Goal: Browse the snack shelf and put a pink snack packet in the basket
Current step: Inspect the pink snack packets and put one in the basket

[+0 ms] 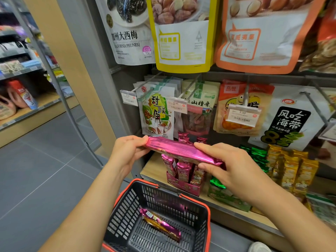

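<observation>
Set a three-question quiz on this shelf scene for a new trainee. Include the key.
1. True or false: the basket holds nothing yet.
2. Pick one: the pink snack packet above the basket is gripped by A) the left hand alone, B) the right hand alone, C) both, one at each end.
3. Fill in: the packets just right of the pink display box on the shelf are ____ in colour.

Key
1. False: a second pink packet already lies on the basket floor.
2. C.
3. Green: the green packets.
</observation>
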{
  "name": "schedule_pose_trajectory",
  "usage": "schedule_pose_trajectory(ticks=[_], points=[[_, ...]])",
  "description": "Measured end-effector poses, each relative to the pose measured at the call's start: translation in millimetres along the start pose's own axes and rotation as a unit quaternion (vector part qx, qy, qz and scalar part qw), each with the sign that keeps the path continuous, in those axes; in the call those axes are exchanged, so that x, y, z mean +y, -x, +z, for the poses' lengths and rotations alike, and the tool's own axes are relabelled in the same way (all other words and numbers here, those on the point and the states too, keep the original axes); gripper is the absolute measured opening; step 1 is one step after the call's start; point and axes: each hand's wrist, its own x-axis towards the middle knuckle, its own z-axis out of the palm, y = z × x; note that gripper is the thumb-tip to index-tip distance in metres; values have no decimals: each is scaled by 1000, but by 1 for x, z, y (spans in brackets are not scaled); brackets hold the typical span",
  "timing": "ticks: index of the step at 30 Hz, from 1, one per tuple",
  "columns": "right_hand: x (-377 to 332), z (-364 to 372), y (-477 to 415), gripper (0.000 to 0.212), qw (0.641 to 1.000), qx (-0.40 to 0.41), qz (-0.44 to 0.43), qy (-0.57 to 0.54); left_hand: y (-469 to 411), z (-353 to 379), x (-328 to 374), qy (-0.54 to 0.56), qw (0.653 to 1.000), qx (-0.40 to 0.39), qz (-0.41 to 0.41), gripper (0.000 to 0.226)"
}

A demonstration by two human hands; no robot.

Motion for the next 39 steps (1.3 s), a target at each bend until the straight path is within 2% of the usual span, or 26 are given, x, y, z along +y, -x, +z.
schedule_pose_trajectory(ticks=[8, 10, 13, 15, 18, 22, 24, 27, 32, 36, 39], points=[[-12, 2, 3, 43, 990, 112, -45, -71, -6, 5, -3, 175, 981, 44, -64, 8], [-12, 2, 3, 38, 983, 136, -23, -120, -6, 7, -5, 124, 990, 35, -48, 8], [-7, -1, 2, 30, 964, 158, 39, -212, -3, 9, -7, -76, 995, 1, 58, 9], [-3, -2, 0, 24, 948, 166, 81, -261, 2, 10, -4, -194, 970, -16, 146, 10], [0, -1, -2, 20, 923, 183, 117, -317, 12, 15, -1, -324, 903, -32, 281, 13], [2, -1, -4, 17, 888, 193, 147, -391, 26, 25, 2, -418, 816, -51, 396, 13], [1, 0, -5, 16, 884, 177, 154, -404, 33, 33, 2, -415, 795, -88, 434, 12], [0, 2, -5, 15, 879, 162, 155, -420, 41, 45, -1, -375, 800, -137, 447, 7], [0, 0, -5, 19, 866, 158, 161, -446, 46, 53, -2, -337, 830, -139, 423, 7], [-2, 1, -9, 32, 850, 131, 175, -479, 49, 57, -5, -388, 823, -152, 387, 18], [-2, -1, -9, 24, 857, 84, 168, -479, 51, 56, -7, -395, 831, -174, 352, 26]])
